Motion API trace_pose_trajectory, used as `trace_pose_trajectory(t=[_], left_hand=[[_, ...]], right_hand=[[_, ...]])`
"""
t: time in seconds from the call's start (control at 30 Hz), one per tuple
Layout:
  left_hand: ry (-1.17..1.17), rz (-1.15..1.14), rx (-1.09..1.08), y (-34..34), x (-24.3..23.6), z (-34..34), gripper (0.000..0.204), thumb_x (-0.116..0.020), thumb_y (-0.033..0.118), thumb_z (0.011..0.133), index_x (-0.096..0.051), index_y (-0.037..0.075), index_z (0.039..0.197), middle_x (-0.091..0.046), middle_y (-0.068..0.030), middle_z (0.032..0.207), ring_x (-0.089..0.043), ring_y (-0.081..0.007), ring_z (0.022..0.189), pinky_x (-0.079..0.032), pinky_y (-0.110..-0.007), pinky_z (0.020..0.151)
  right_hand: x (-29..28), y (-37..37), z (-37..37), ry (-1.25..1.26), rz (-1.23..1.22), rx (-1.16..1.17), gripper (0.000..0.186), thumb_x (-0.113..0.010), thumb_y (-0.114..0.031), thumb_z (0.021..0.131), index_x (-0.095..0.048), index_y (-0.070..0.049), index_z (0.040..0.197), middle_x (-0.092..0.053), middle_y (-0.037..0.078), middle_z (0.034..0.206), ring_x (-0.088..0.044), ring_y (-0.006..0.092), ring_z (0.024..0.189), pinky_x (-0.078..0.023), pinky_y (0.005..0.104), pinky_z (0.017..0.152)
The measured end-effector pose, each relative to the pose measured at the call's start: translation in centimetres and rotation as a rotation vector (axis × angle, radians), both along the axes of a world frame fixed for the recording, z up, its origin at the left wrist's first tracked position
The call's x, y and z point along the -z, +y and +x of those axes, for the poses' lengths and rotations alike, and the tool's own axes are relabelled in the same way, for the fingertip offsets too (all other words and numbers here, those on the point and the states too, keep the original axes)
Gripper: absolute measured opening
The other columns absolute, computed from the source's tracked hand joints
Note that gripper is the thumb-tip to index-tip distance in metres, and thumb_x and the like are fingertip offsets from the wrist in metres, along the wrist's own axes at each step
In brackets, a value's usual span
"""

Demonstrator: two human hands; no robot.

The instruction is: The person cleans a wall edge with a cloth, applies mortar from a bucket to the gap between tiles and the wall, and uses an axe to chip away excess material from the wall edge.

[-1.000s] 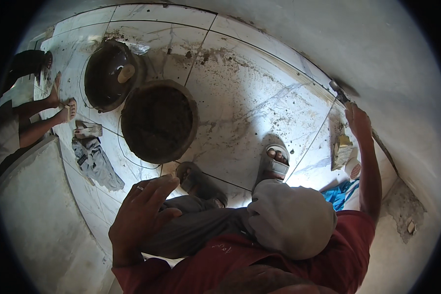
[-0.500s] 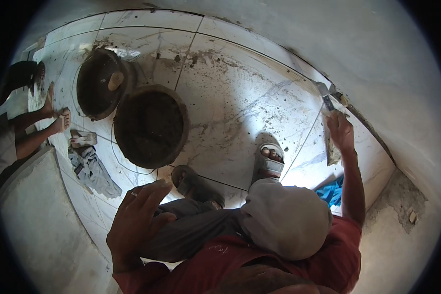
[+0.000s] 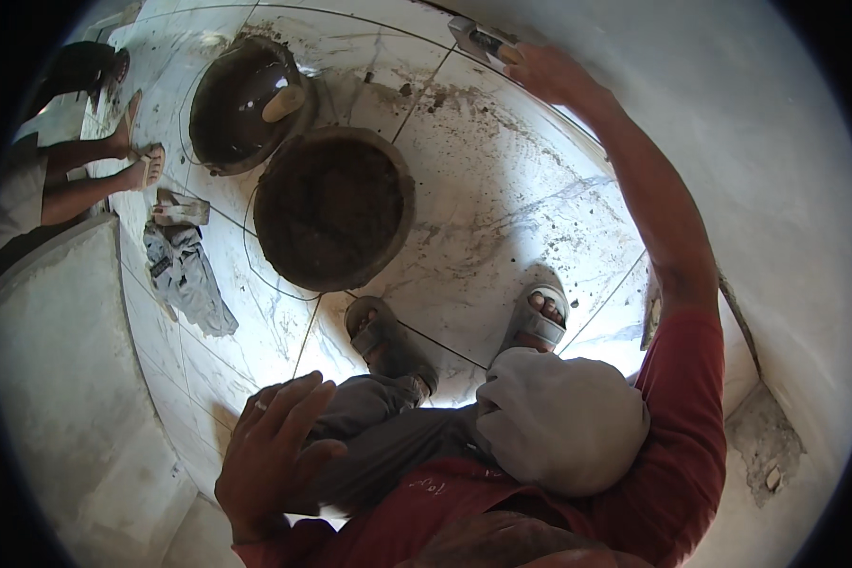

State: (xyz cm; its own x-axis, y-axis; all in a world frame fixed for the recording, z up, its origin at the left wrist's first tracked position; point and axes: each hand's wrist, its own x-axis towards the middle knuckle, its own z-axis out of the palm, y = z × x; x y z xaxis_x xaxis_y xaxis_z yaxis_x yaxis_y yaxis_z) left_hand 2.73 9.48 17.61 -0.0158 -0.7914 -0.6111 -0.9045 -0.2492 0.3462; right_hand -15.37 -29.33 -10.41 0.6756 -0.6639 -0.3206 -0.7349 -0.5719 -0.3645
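My right hand (image 3: 560, 76) is closed round the handle of a small trowel (image 3: 473, 40), held at the far edge of the floor where the tiles meet the wall. The arm stretches far forward along the wall. My left hand (image 3: 279, 437) rests by my bent knee, fingers extended, with nothing in it. A dark bucket (image 3: 405, 194) holding dark, mud-like mix stands in front of me. Just behind it, a second bucket (image 3: 199, 133) holds shiny dark liquid and a pale, rounded object (image 3: 282, 104) that I cannot name.
Another person's sandalled feet (image 3: 151, 163) are at the left. Nearer lie a grey cloth (image 3: 194, 284) and a block-like tool (image 3: 182, 208). Crumbs of mortar (image 3: 454, 114) litter the marbled tiles. A plastered wall (image 3: 767, 142) curves along the right; a low ledge (image 3: 62, 341) stands left.
My right hand has carried the trowel forward and to the left along the wall's base. My left hand has barely moved. The view has shifted, so the buckets appear farther right.
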Motion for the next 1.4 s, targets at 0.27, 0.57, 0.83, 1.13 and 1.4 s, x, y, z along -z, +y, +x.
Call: trace_pose_trajectory(t=[0.27,0.57,0.83,1.13,1.4], left_hand=[[0.002,0.024,-0.118,2.4,-0.4,-0.2,0.055,-0.058,0.046,0.080,-0.049,0.013,0.123,-0.054,-0.0092,0.119,-0.054,-0.0304,0.104,-0.044,-0.042,0.087],[-0.005,-0.036,-0.015,1.1,0.4,-0.3,0.054,-0.059,0.045,0.080,-0.049,0.012,0.122,-0.054,-0.0103,0.119,-0.054,-0.0303,0.106,-0.043,-0.041,0.087],[0.030,-0.088,0.095,-0.9,0.8,-0.5,0.056,-0.061,0.041,0.079,-0.047,0.012,0.124,-0.054,-0.0112,0.118,-0.054,-0.0308,0.104,-0.043,-0.042,0.087],[0.022,-0.073,0.141,-1.2,1.0,-0.5,0.056,-0.065,0.036,0.076,-0.048,0.012,0.123,-0.052,-0.0104,0.119,-0.053,-0.0290,0.105,-0.042,-0.040,0.088],[0.084,-0.101,0.217,-2.2,2.2,-0.3,0.057,-0.064,0.038,0.076,-0.048,0.011,0.123,-0.052,-0.0099,0.119,-0.052,-0.0292,0.105,-0.042,-0.040,0.089]], right_hand=[[0.8,-1.7,0.8,0.024,0.022,-0.038,0.037,-0.050,-0.035,0.088,-0.051,0.000,0.097,-0.059,0.019,0.085,-0.058,0.0322,0.077,-0.045,0.0438,0.069],[-3.1,0.5,-5.3,0.107,0.184,-0.027,0.025,-0.049,-0.025,0.088,-0.048,0.000,0.095,-0.056,0.017,0.071,-0.056,0.0261,0.057,-0.046,0.0389,0.054],[-4.3,4.4,-15.3,0.283,0.117,0.005,0.030,-0.049,-0.025,0.087,-0.047,0.000,0.103,-0.059,0.025,0.091,-0.057,0.0374,0.087,-0.044,0.0458,0.078],[-2.2,8.5,-28.3,0.465,0.138,0.167,0.031,-0.053,-0.026,0.085,-0.044,-0.002,0.103,-0.059,0.025,0.083,-0.059,0.0409,0.079,-0.046,0.0490,0.070],[-4.8,13.2,-37.1,0.746,-0.027,0.160,0.027,-0.056,-0.022,0.082,-0.047,-0.004,0.100,-0.061,0.022,0.081,-0.061,0.0375,0.074,-0.049,0.0460,0.067]])
